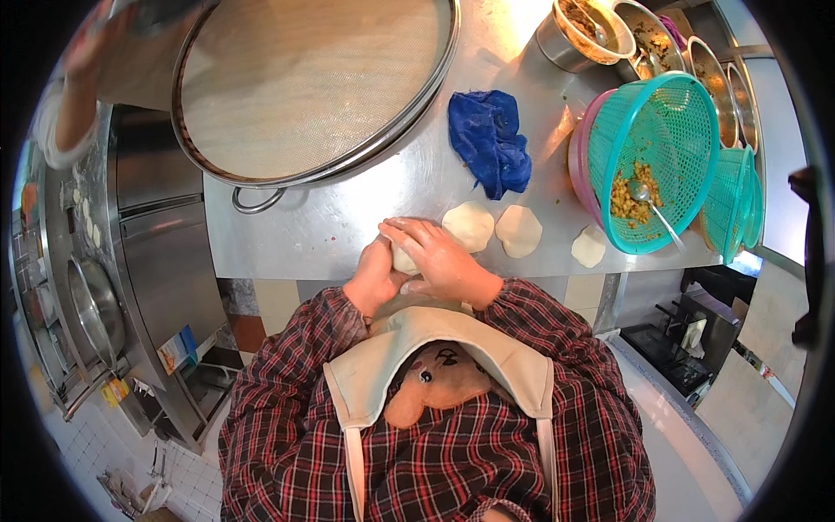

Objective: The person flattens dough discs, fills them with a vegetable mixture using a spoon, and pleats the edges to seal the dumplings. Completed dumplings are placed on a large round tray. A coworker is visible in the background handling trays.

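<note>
My left hand [375, 275] and my right hand [443, 256] cup a piece of pale dough [403, 261] between them, close to the near edge of the steel table [293, 251]. Most of that dough is hidden by my fingers. Beside my right hand lies a flat dough round [468, 226], with a second dough round [519, 231] to its right. Farther right, a smaller dough round [588, 246] rests near a teal plastic colander [610, 196]. The colander holds a yellowish chunky filling [634, 202] and a metal spoon [664, 220].
A large round mesh sieve [313, 85] covers the table's left part. A crumpled blue cloth [490, 140] lies centrally. Metal bowls, including a pot of brown filling [567, 49], line the back right, with another teal colander [727, 202] nearer. Another person's arm [77, 107] shows upper left.
</note>
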`<state>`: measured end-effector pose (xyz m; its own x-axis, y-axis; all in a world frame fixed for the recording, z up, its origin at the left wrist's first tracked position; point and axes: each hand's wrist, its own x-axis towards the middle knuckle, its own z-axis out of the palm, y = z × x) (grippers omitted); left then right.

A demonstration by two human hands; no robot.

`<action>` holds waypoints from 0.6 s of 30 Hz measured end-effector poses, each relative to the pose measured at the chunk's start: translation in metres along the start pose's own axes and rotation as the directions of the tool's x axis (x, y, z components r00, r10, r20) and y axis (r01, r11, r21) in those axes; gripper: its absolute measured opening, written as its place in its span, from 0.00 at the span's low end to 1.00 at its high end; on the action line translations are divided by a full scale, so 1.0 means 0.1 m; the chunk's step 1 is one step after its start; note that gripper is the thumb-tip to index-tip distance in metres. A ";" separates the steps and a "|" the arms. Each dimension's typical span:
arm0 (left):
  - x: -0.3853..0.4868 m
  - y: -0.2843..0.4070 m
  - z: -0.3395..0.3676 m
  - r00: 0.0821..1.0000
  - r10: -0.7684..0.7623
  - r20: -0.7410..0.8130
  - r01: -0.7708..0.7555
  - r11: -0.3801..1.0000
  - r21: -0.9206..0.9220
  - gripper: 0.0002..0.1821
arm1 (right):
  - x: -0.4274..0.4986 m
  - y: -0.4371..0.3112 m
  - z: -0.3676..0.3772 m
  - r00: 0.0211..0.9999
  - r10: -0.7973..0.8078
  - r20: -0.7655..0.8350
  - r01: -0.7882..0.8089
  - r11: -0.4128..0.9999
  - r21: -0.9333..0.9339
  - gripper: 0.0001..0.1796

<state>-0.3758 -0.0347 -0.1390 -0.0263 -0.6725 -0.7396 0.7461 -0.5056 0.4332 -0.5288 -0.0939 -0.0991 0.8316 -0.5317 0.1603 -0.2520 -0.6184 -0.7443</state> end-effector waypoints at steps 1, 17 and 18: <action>0.00 0.01 0.03 1.000 -0.002 -0.006 0.002 1.000 0.008 0.26 | 0.01 0.04 0.07 1.000 -0.020 0.002 0.020 1.000 -0.023 0.55; 0.09 0.15 -0.34 0.775 0.625 0.096 -0.533 0.565 0.630 0.22 | 0.18 0.30 0.29 0.933 0.120 -0.339 -0.169 0.978 -0.120 0.39; -0.01 0.19 -0.25 0.707 0.688 0.165 -0.572 0.419 0.705 0.17 | 0.10 0.31 0.24 0.920 0.143 -0.366 -0.181 0.981 -0.071 0.38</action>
<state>-0.3451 -0.0298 -0.1427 0.3849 -0.9123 -0.1395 -0.1414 -0.2077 0.9679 -0.5160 -0.1048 -0.1359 0.5476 -0.7892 0.2779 -0.4326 -0.5514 -0.7133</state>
